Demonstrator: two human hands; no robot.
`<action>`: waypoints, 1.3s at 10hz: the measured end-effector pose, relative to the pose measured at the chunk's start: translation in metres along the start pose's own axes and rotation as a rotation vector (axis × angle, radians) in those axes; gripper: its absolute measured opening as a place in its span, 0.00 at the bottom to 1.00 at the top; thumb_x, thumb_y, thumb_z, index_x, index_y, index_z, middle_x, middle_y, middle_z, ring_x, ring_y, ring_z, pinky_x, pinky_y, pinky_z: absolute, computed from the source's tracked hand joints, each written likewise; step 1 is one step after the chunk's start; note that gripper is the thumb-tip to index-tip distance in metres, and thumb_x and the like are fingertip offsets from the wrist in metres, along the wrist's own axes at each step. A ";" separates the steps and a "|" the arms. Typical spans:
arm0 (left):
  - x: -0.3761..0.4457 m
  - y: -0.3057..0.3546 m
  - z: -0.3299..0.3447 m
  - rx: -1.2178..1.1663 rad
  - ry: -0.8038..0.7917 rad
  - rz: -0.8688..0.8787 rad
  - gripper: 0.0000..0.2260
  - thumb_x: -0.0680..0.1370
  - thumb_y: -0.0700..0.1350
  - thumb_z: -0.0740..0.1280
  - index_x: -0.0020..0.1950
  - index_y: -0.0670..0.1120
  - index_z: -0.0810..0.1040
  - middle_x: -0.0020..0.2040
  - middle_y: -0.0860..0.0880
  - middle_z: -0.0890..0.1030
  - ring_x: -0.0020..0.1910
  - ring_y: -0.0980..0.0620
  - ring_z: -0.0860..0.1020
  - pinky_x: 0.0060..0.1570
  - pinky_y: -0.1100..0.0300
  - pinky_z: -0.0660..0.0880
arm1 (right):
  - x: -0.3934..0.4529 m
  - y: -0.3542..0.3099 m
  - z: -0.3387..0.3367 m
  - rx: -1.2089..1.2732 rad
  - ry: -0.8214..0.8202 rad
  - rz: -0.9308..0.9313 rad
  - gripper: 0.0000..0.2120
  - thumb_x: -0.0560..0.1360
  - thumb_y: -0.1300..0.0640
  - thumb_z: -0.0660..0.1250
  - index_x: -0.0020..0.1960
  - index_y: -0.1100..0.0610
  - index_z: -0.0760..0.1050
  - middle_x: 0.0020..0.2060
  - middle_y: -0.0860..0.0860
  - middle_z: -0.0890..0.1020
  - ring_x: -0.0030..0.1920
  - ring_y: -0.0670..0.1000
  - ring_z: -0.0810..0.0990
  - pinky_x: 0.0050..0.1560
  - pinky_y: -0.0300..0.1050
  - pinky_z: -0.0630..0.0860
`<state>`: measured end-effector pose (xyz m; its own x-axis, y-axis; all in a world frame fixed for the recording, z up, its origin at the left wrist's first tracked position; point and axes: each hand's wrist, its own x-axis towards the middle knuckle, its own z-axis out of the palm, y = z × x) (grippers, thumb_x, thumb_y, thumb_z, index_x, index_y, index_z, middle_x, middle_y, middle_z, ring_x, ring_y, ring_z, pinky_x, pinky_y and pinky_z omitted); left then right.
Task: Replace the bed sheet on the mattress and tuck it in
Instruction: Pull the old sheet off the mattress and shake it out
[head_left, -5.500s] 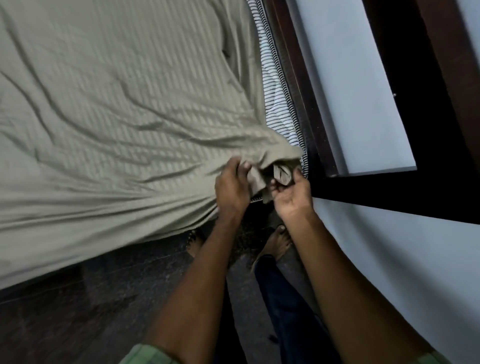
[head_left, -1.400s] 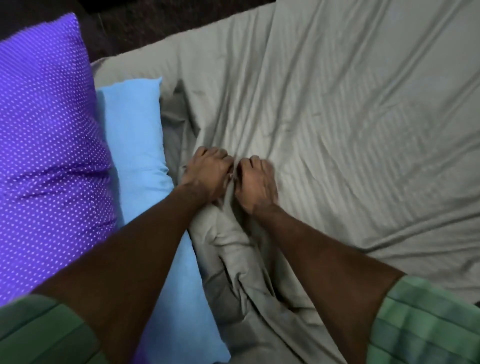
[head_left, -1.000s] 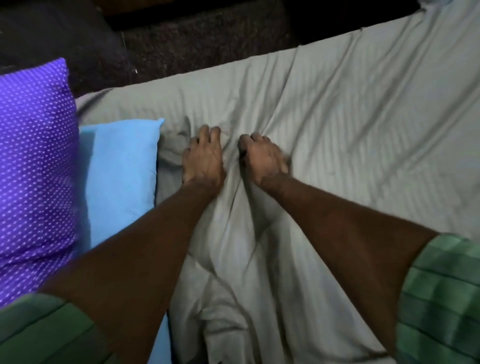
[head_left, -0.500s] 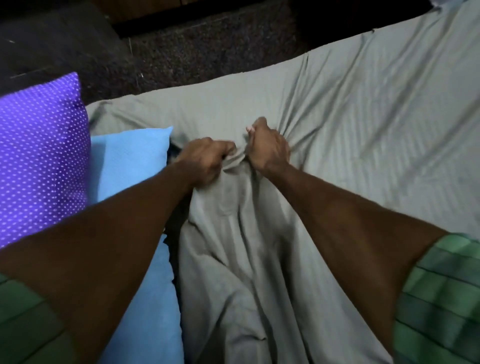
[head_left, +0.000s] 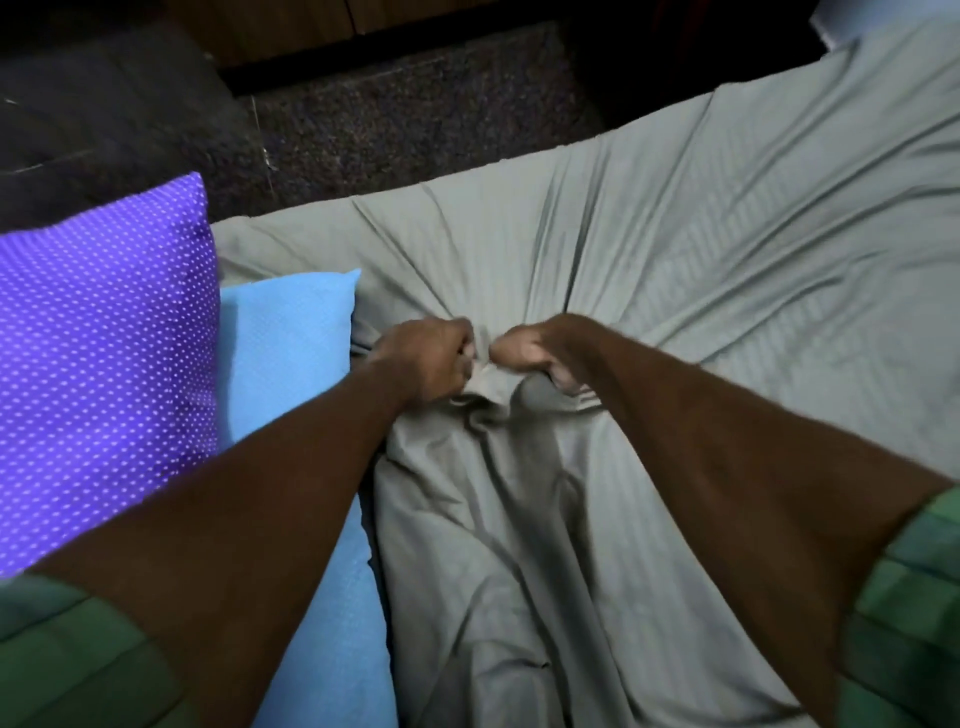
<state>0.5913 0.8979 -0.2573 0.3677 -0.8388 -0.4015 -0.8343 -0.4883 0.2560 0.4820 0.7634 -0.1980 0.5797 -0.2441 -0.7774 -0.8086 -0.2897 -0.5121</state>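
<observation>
Both fists have drawn closer, bunching the grey-green striped cotton bed sheet (head_left: 675, 270) between them: left hand (head_left: 431, 358) and right hand (head_left: 535, 353) grip one fold, slack trailing toward the body.

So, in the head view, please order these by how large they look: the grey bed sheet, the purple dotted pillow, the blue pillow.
1. grey bed sheet, by far the largest.
2. purple dotted pillow.
3. blue pillow.
Both pillows are cut off by the frame or an arm, and the blue one lies partly under the purple, so their order is unsure.
</observation>
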 end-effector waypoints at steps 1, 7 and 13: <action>0.000 -0.008 0.009 0.137 0.137 0.134 0.34 0.70 0.60 0.77 0.70 0.52 0.67 0.69 0.47 0.69 0.63 0.41 0.75 0.55 0.47 0.73 | 0.006 0.055 0.083 -0.187 -0.355 -0.021 0.23 0.88 0.58 0.52 0.79 0.70 0.59 0.79 0.59 0.64 0.74 0.53 0.68 0.54 0.44 0.73; -0.032 -0.012 0.027 0.294 0.111 0.037 0.12 0.81 0.52 0.68 0.62 0.50 0.78 0.63 0.43 0.72 0.63 0.41 0.71 0.58 0.49 0.69 | 0.019 0.063 0.085 -0.585 0.493 -0.100 0.18 0.80 0.50 0.63 0.67 0.56 0.68 0.62 0.60 0.80 0.62 0.64 0.80 0.57 0.56 0.75; -0.085 0.011 0.039 0.090 0.369 0.275 0.29 0.75 0.52 0.70 0.75 0.49 0.67 0.72 0.42 0.70 0.67 0.41 0.72 0.62 0.43 0.73 | -0.028 0.105 0.189 -0.134 1.118 -0.143 0.16 0.78 0.45 0.66 0.60 0.55 0.75 0.58 0.55 0.76 0.59 0.60 0.75 0.59 0.58 0.70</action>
<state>0.5349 0.9729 -0.2547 0.2356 -0.9717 0.0143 -0.9475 -0.2265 0.2256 0.3616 0.9149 -0.2993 0.4848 -0.8708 0.0813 -0.7494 -0.4615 -0.4748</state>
